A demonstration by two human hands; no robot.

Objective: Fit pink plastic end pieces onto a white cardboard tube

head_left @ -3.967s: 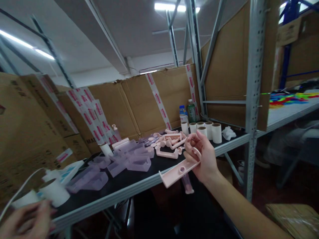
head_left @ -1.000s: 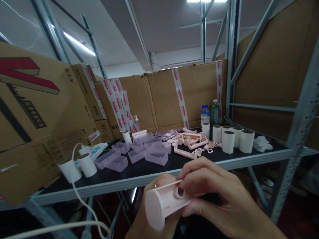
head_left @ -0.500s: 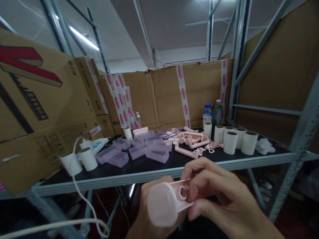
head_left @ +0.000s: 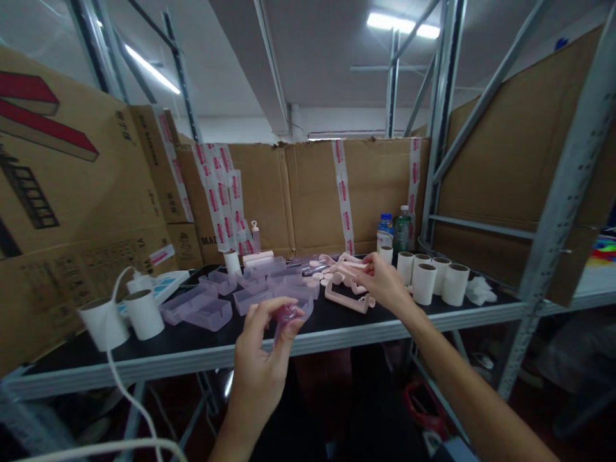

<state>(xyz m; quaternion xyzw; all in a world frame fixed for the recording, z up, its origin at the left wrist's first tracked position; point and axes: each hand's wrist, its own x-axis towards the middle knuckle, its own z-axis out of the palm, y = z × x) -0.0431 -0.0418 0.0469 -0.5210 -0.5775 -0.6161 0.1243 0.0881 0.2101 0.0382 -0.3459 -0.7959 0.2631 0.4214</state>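
Note:
My left hand [head_left: 262, 366], raised in front of the shelf edge, is closed around a small translucent purple tube [head_left: 287, 313] with a round end turned toward me. Fingers hide most of its length. Farther off, my right hand [head_left: 382, 282] is over a heap of pale pink plastic parts, its fingertips pinched on a pink plastic part [head_left: 355, 268]. A pink U-shaped handle [head_left: 344, 299] lies just in front of that heap. Left of it sit several translucent purple trays [head_left: 209, 312], some overlapping.
White cardboard tubes [head_left: 425, 285] stand at the right beside crumpled white paper [head_left: 480, 290]. Two bottles [head_left: 402, 230] are behind them. More white tubes [head_left: 144, 314], a power strip [head_left: 168, 285] and a hanging white cable [head_left: 122, 385] are at the left. Cardboard walls [head_left: 308, 199] surround the shelf.
Both hands were together near me on a pink piece with a flat rounded end. They have parted: my right hand has reached forward to the pink heap, and the left shows the purple tube.

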